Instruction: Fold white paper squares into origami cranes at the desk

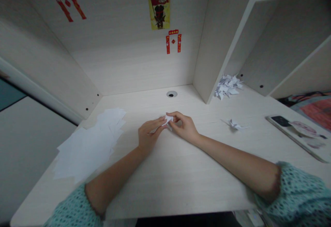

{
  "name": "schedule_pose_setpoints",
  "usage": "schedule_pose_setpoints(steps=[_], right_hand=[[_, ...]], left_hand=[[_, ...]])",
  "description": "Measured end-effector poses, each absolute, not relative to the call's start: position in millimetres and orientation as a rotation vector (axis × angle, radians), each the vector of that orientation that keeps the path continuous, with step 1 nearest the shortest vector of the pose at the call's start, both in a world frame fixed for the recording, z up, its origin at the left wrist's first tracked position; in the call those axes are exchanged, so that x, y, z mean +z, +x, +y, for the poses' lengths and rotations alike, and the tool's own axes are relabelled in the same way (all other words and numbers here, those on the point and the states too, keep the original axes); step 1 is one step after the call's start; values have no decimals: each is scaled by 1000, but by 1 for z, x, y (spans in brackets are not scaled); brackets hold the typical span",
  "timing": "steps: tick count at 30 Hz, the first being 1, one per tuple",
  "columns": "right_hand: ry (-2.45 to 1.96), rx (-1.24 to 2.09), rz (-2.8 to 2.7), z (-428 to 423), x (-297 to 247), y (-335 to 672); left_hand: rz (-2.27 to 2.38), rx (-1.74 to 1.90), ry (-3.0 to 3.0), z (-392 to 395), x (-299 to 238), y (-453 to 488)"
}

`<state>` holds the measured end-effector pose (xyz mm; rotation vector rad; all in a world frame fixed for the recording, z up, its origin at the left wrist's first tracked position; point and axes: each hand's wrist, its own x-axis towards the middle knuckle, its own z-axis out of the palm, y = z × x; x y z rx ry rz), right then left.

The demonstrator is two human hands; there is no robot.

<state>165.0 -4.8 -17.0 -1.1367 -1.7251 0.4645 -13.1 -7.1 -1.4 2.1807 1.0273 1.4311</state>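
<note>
A small folded piece of white paper (168,119) sits between both hands, just above the pale wooden desk (181,171). My left hand (148,135) pinches its left side with curled fingers. My right hand (184,126) pinches its right side, thumb and fingertips pressed on the fold. Most of the paper is hidden by the fingers.
A fanned stack of white paper sheets (88,144) lies at the left. One folded paper crane (236,125) rests to the right, and a pile of several paper cranes (228,86) sits in the shelf nook. A phone (297,132) lies at the far right. A cable hole (171,94) is behind.
</note>
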Motion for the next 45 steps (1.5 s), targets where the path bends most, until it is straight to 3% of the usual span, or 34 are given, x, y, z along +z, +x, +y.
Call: schedule_pose_setpoints(steps=[8, 18, 45], right_hand=[[-1130, 512, -1645, 0, -18, 165], [-1230, 345, -1731, -8, -11, 164], [-1163, 460, -1777, -5, -15, 164]], left_hand=[[1043, 1460, 2243, -9, -1, -15], [1097, 1448, 2363, -4, -4, -14], [1141, 1482, 2507, -3, -2, -18]])
